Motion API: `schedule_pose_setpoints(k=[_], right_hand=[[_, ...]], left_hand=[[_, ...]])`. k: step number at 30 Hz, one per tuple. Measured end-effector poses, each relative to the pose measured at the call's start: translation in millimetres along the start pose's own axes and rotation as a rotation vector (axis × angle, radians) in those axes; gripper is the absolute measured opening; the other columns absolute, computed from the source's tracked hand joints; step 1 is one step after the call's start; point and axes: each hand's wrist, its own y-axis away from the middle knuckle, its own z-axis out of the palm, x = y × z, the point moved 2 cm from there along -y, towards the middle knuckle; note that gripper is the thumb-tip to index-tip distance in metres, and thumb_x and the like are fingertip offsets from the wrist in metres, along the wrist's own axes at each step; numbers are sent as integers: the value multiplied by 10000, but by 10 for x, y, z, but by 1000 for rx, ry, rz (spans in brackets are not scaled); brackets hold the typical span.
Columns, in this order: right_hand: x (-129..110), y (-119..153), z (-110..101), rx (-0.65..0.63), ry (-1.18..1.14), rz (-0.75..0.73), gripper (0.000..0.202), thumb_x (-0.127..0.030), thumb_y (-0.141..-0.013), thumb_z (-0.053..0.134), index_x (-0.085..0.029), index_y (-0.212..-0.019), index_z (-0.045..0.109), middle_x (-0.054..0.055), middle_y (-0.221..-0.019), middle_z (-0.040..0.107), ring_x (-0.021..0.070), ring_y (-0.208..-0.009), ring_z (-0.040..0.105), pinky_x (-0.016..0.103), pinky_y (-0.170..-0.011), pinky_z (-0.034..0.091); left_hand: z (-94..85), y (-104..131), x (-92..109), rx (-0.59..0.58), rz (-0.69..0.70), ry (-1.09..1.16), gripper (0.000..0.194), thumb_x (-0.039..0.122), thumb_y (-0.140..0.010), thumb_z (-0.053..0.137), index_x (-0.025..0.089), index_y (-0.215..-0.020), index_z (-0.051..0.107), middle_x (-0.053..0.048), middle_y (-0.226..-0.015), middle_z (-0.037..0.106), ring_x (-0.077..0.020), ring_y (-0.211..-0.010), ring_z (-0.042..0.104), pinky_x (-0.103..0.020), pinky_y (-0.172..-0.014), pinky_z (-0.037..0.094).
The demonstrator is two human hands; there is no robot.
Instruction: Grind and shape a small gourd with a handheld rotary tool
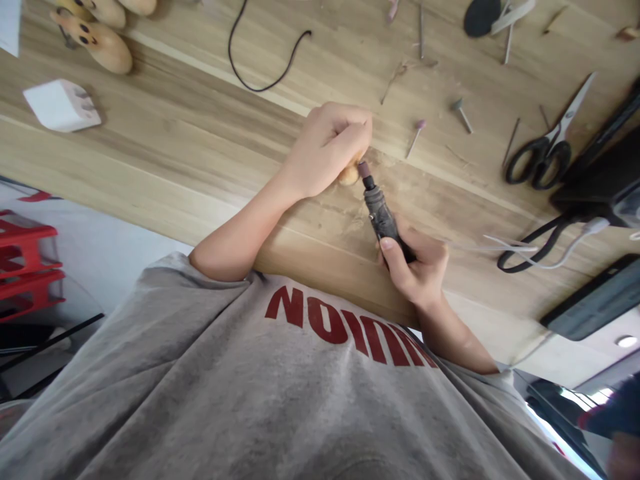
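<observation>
My left hand (333, 143) is closed around a small tan wooden piece (349, 176), whose rounded end shows below the fingers; the rest of it is hidden in the grip. In my right hand (413, 257) is a dark rotary tool (381, 212), held like a pen with the thumb along its body. A reddish-brown cylindrical bit (363, 169) at its tip is at the wooden piece, though whether it touches I cannot tell. Fine dust (357, 220) lies on the wooden table (190, 153) around the tool.
Scissors (553, 140), a pink-tipped bit (416, 137) and a grey-headed bit (463, 115) lie to the right. A black cord (265, 88) curves at the back. Carved wooden figures (103, 43) and a white block (63, 105) are at the left, red stools (30, 250) below.
</observation>
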Motion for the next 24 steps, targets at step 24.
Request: schedule_pose_setpoints(k=[24], right_hand=[[8,8,0,-19,-27,-10,198,-330,-980,565,-215,-1022,721,-4,-604,568,170,-534,556,351,-614,513]], left_hand=[[-6,-10,-13,-10,4,-20,254,207,-773,446,211,-519,467,29,-476,349,-92,-473,389,-264,-536,337]])
